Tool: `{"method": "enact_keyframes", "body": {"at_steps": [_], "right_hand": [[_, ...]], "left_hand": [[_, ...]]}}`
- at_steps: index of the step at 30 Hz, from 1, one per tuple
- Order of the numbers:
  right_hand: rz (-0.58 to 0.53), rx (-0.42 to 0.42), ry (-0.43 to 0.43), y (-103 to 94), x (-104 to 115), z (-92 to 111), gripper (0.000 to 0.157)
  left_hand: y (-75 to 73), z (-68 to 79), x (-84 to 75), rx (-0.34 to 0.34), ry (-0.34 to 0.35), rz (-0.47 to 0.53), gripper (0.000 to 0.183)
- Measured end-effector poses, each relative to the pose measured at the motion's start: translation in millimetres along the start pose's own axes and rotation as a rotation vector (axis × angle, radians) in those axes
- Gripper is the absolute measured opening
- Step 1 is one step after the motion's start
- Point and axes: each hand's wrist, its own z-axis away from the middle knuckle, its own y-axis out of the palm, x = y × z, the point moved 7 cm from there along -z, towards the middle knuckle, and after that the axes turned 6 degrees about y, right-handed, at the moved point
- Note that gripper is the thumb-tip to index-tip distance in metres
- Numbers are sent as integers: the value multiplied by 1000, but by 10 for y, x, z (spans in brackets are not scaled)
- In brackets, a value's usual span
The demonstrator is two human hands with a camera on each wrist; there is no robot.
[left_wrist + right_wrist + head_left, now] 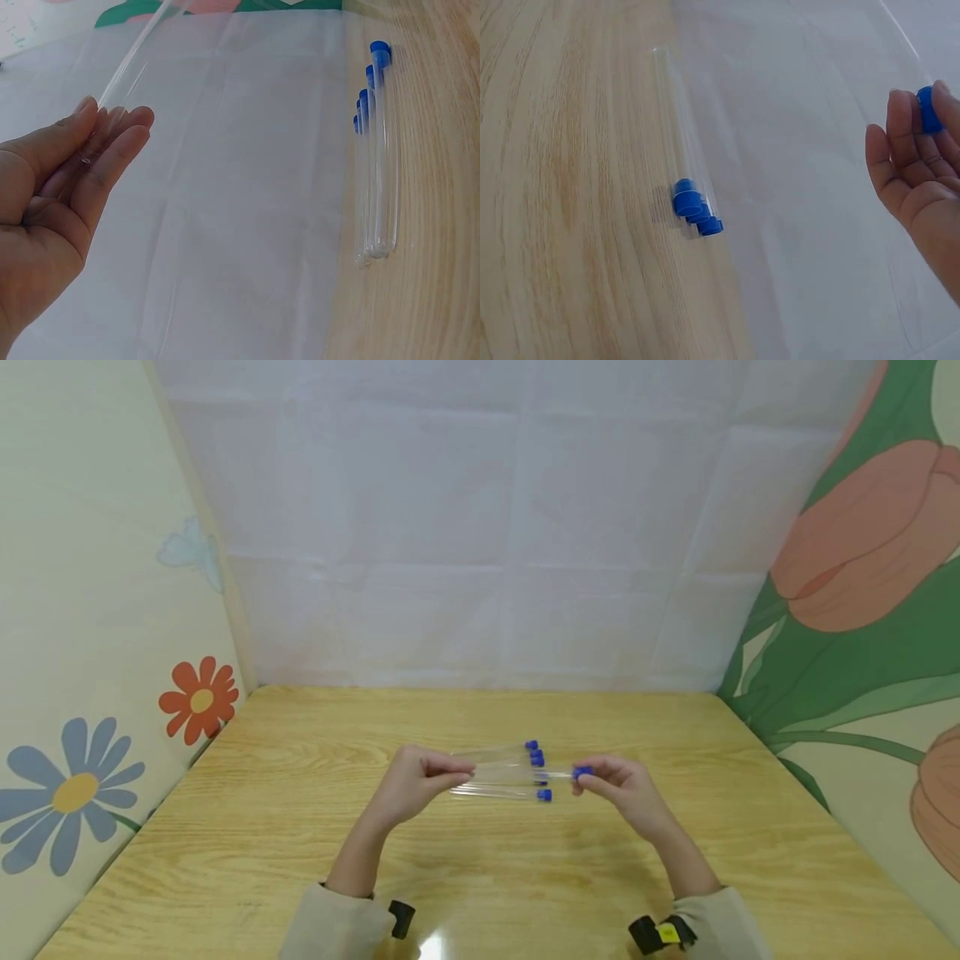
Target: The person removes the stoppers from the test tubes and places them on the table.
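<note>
Both hands hold one clear test tube level above the table. My left hand pinches its closed end between thumb and fingers. At the other end, my right hand pinches the blue cap with thumb and fingertips. Beneath and behind the held tube, several more clear test tubes lie side by side on the table, their blue caps pointing right in the head view. The held tube overlaps some of them there.
The wooden table runs back to a creased white backdrop. A flower-patterned panel stands along the left side, and another with large tulips along the right. Black wrist cameras sit near both sleeves.
</note>
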Motion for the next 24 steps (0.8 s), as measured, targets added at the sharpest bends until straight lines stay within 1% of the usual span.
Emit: {"method": "enact_keyframes", "body": {"at_steps": [7,14,19,22,24], "right_hand": [[-40,-49,23,-28,-28,2,16],[-84,-54,17,-43,-29,6,15],[-81,-58,32,-42,-36,9,21],[-76,-51,20,-37,-31,6,25],[-78,-47,11,-36,-32,5,25]], "left_hand": [[-3,-1,10,-16,10,1,15],[-5,-3,52,-24,6,3,15],[-2,4,71,-28,-6,1,14],[6,3,90,-26,-7,8,15],[11,2,114,-24,-13,9,15]]}}
